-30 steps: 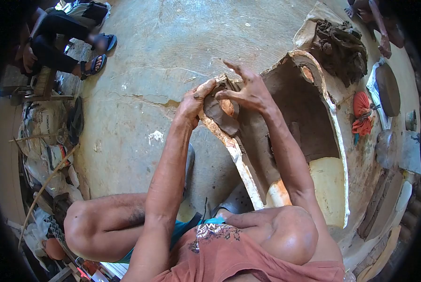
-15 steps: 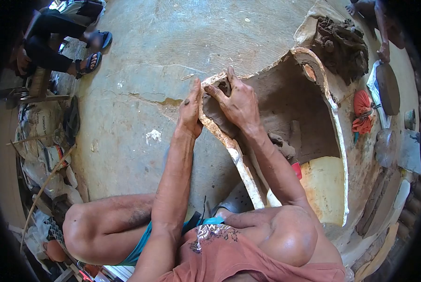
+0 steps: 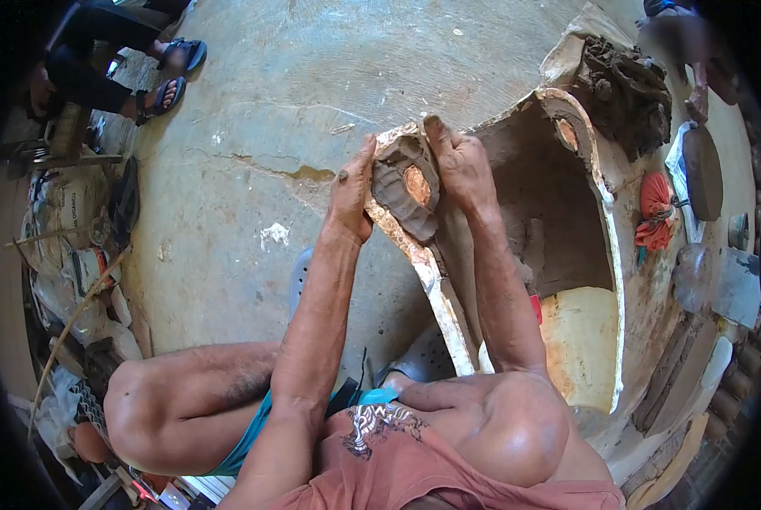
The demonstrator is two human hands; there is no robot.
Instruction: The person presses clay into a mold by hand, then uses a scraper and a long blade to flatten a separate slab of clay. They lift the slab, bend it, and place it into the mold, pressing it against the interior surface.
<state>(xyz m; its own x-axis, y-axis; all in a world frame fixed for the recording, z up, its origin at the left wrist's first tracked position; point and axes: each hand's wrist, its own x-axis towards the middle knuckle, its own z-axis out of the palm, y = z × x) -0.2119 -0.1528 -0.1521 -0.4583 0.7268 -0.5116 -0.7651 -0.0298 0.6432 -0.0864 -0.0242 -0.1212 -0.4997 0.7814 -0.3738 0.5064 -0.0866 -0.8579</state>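
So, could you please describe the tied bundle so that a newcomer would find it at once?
Start from the large, pale-rimmed hollow mould. Just right of it lies the bundle, below the dark clay heap and left of the dark oval slab. Its bright red-orange cloth sets it apart from these dull grey-brown neighbours.

Down on the floor, the mould stretches ahead and to the right of the knees, and in its far left corner sits the clay! The fingers of the left hand flank that corner on the left, those of the right hand on the right, clay between them. Beyond the mould, far right, the heap lies on a sheet; nearer, the bundle, with the slab right of it. Far left: sacks, a slipper just beside.
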